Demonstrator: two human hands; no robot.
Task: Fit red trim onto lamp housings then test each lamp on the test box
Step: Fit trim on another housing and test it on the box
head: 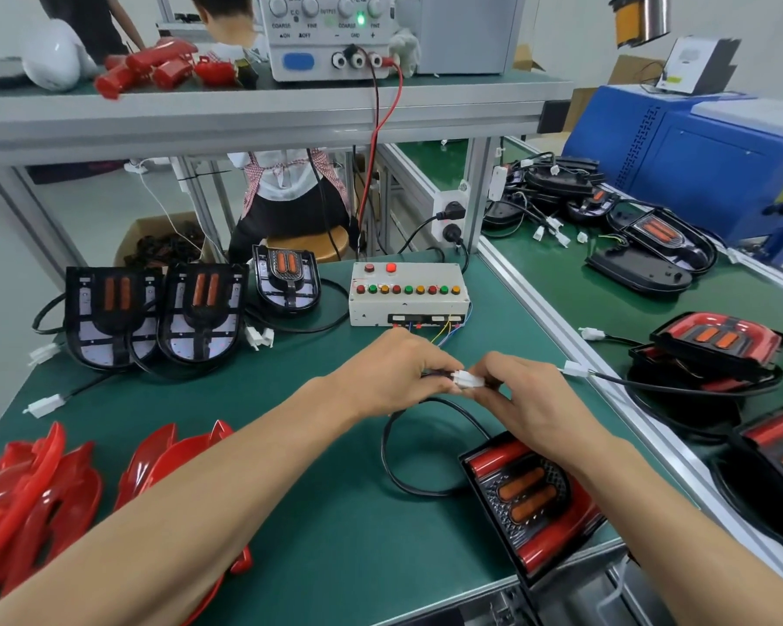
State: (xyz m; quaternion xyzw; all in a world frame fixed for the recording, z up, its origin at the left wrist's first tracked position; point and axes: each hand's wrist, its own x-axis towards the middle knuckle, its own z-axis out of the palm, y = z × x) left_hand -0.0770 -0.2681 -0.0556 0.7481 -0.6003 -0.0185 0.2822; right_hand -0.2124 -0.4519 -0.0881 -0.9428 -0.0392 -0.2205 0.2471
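A trimmed lamp [527, 497] is shown lying at the near right edge of the tabletop [317, 445], its red trim already fitted around the two orange lenses. Its long axis is seen to run from the near right corner toward the far left, with the cable end pointing away toward the test box [407, 293]. The black cable [392, 458] is looped out over the green mat and brought up to the hands.

A pair of white connectors [466, 380] is held just in front of the test box. The cable-side plug is pinched by the curled fingers of the left hand [392, 370]; the mating half is pinched by the right hand [532, 395]. The two halves are seen touching; whether they are fully seated cannot be told. The wires of the test box are seen to run toward the hands.

The testing step is judged to be in hand for this lamp; no lit lens is visible. At the right, on the neighbouring bench, several trimmed lamps [717, 343] are stacked, presumably finished. At the far left, three untrimmed housings [111, 316] are set out face up, and loose red trims [37, 494] are piled at the near left. A good part of the task is therefore judged to remain.
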